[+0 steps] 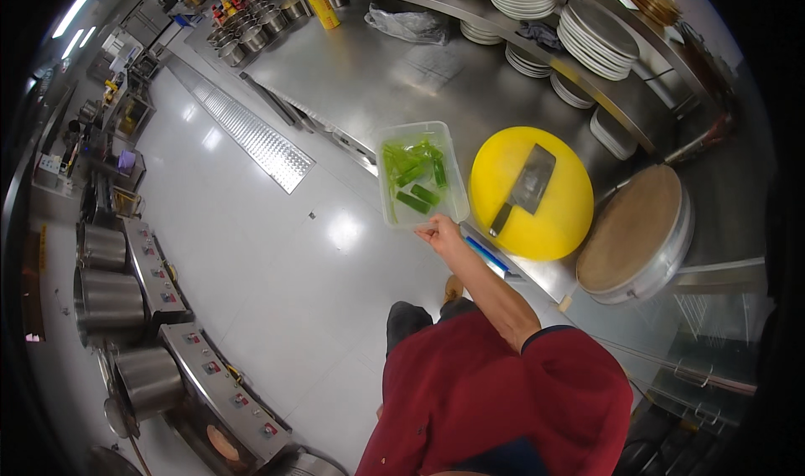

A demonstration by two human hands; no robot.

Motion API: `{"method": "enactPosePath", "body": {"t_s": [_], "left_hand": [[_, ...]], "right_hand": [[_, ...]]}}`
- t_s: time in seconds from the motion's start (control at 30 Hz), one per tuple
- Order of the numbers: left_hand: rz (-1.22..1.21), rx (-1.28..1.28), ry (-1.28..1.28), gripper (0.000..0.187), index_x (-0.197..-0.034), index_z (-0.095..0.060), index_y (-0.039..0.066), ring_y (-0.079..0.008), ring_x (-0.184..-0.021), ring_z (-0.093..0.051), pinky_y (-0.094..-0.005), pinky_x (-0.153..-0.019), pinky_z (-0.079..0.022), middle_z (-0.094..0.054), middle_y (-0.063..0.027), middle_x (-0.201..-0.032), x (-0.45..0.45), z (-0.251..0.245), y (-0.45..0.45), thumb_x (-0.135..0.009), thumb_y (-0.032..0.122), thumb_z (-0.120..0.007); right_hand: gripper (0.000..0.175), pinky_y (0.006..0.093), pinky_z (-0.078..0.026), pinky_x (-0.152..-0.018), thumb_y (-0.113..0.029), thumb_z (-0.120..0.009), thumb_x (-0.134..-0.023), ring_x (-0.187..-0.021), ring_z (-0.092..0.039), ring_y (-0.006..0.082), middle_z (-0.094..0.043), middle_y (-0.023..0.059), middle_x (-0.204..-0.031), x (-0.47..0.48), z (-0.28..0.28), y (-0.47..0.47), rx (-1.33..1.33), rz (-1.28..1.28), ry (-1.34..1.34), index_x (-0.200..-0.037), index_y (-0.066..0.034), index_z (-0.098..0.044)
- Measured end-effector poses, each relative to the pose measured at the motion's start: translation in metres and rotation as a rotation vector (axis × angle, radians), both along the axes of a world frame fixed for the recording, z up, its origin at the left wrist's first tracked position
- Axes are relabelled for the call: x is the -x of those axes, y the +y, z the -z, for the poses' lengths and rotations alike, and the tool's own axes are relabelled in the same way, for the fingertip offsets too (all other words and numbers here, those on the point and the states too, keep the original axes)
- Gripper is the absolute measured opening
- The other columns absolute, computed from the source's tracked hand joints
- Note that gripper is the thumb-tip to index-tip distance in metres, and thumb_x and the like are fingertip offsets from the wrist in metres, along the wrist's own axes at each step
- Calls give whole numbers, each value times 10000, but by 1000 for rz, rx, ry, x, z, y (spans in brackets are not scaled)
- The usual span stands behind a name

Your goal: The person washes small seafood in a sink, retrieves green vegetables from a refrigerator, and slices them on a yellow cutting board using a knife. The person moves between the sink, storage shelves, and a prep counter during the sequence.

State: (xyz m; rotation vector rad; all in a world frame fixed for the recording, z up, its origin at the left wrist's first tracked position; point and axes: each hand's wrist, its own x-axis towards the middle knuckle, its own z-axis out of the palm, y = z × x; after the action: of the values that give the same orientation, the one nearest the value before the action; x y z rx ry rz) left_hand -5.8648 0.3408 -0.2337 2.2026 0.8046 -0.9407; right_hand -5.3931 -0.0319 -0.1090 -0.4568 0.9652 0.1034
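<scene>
My right hand (441, 230) grips the near rim of a translucent plastic container (458, 196). Cut green vegetable pieces (426, 195) and thinner green strips lie inside it. The container overlaps the counter's edge in the picture; whether it rests on the counter cannot be told. Right of it, a cleaver (533, 177) lies flat on a round yellow cutting board (569, 205), its dark handle towards me. A blue-edged object (487, 254) shows beside my right wrist. My left hand is out of view.
The steel counter (352, 73) bears a yellow box (317, 1), a crumpled plastic bag (409, 24) and metal pots (253, 37). Stacked white plates (594, 39) fill the shelves. A round brown board (629, 224) stands at right. Large stockpots (113, 303) stand at left, across the floor.
</scene>
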Motion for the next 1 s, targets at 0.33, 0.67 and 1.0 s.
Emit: {"method": "enactPosePath", "body": {"t_s": [0.33, 0.67, 1.0], "left_hand": [[490, 62, 21, 430, -1178, -673, 41, -299, -1071, -657, -399, -952, -504, -698, -177, -1125, -180, -26, 60, -900, 352, -568], [-364, 432, 91, 259, -694, -400, 85, -167, -467, -389, -287, -419, -315, -409, -38, -593, -478, -22, 197, -943, 61, -465], [2103, -289, -180, 179, -739, -609, 85, -325, -712, -642, -439, -640, -528, -675, -103, -739, -534, 26, -22, -869, 206, -585]], "right_hand": [[365, 513, -536, -983, -157, -629, -949, -1017, -614, 347, -537, 234, -1072, -91, 67, -30, 31, 202, -138, -1217, 29, -465], [377, 381, -578, -849, -322, -623, -987, -962, -680, 222, -672, 109, -1093, -24, 26, 5, 175, -210, -389, -1257, -66, -570], [305, 331, -608, -670, -247, -608, -971, -750, -676, 176, -692, 88, -950, 291, 25, 4, 300, 393, 144, -1153, -2, -610]]}}
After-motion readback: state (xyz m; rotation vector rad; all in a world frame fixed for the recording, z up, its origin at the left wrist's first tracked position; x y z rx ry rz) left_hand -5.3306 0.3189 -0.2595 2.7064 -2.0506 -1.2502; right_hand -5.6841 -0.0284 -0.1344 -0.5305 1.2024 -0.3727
